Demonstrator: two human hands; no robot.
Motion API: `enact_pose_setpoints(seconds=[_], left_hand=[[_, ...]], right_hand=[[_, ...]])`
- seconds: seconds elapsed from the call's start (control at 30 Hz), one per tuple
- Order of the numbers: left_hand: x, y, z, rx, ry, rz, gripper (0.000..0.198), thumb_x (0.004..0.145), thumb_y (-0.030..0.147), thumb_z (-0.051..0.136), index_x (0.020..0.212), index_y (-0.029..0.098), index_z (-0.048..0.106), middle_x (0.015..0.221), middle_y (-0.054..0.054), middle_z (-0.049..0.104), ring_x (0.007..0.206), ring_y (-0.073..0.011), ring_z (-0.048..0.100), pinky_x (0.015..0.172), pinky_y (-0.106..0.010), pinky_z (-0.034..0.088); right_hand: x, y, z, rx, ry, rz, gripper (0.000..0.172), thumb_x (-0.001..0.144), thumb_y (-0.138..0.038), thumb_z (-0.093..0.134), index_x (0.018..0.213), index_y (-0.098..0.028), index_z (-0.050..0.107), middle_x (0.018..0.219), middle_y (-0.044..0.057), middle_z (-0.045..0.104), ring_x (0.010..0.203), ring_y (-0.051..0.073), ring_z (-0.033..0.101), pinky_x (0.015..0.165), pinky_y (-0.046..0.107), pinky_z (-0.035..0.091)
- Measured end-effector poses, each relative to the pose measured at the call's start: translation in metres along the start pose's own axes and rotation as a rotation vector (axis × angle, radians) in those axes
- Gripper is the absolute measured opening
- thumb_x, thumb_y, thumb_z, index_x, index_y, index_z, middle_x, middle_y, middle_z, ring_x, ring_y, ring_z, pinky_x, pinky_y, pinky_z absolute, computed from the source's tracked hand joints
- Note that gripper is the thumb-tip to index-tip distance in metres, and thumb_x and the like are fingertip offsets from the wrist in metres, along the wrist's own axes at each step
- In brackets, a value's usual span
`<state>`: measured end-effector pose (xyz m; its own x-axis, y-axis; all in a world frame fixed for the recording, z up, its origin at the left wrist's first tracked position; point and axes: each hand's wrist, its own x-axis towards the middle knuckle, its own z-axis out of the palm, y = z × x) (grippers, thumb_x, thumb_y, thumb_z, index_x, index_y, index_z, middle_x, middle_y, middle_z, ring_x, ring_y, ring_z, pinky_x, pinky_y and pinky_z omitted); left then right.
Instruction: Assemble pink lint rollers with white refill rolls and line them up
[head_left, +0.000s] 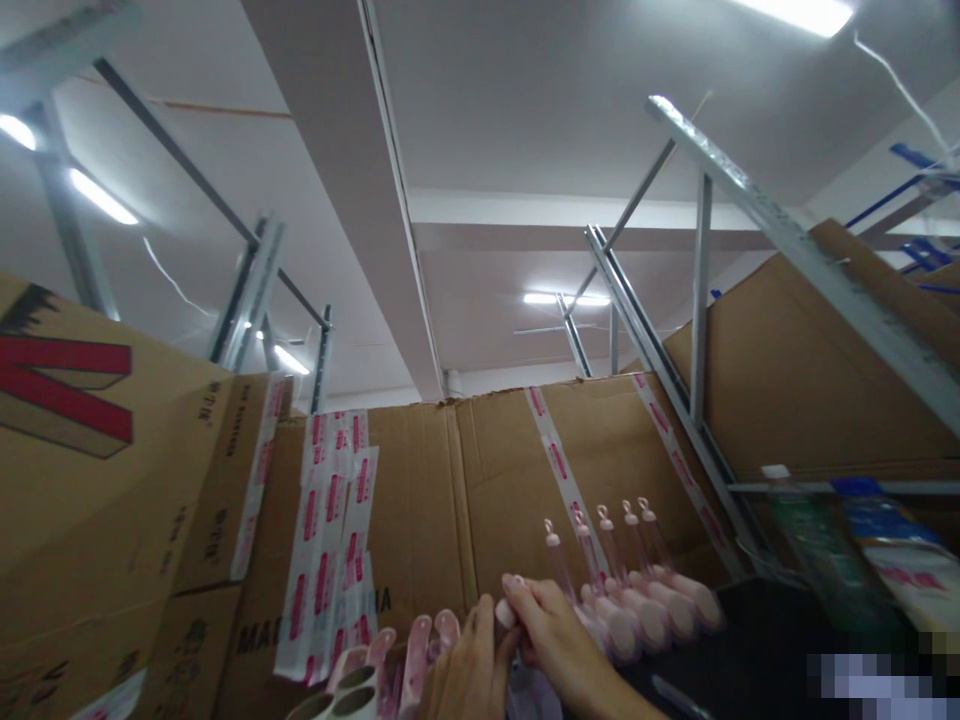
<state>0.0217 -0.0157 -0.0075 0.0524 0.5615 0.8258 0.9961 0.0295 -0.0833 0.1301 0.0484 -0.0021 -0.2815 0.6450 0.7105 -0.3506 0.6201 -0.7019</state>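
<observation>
down low, in front of the big cardboard box (450, 500): right hand (559, 635) closed, fingers curled over a fanned row of pink sticks (645, 600). left hand (469, 670) just beside it and touching it, fingers folded in narrow; not clear whether gripping the same bunch or only pressed against it. sticks spread across the box's lower front, thick pink ends just right of the right hand, thin clear stems with small looped tips rising up the box. more pink pieces (409, 650) left of the hands near the box's bottom edge, next to two round paper tubes (345, 690). strips of red-and-white tape (330, 540) hanging down the box's left front. right of the box, a grey metal rack (697, 400) and a blurred bottle (814, 550). above the box, ceiling lights (566, 298).
</observation>
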Motion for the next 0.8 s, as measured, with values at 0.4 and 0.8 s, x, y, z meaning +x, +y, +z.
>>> enact_pose_setpoints(seconds=[0.4, 0.8], left_hand=[[0.003, 0.008, -0.008, -0.088, -0.031, 0.005, 0.033, 0.097, 0.037, 0.036, 0.107, 0.025, 0.065, 0.1, -0.01, 0.075, 0.097, -0.03, 0.067, 0.1, -0.049, 0.033], [0.024, -0.014, -0.038, -0.994, 0.089, -0.236, 0.036, 0.093, 0.055, 0.039, 0.096, 0.025, 0.058, 0.073, 0.0, 0.065, 0.07, -0.0201, 0.065, 0.068, -0.029, 0.048]], right_hand=[[-0.006, -0.022, -0.018, -0.362, 0.074, -0.124, 0.052, 0.094, -0.059, 0.037, 0.062, -0.019, 0.047, 0.06, -0.002, 0.046, 0.061, 0.014, 0.044, 0.058, 0.026, 0.032], [-0.014, -0.026, -0.005, -0.187, -0.08, -0.001, 0.062, 0.093, -0.068, 0.027, 0.065, -0.018, 0.051, 0.052, -0.004, 0.042, 0.051, 0.011, 0.041, 0.05, 0.023, 0.031]])
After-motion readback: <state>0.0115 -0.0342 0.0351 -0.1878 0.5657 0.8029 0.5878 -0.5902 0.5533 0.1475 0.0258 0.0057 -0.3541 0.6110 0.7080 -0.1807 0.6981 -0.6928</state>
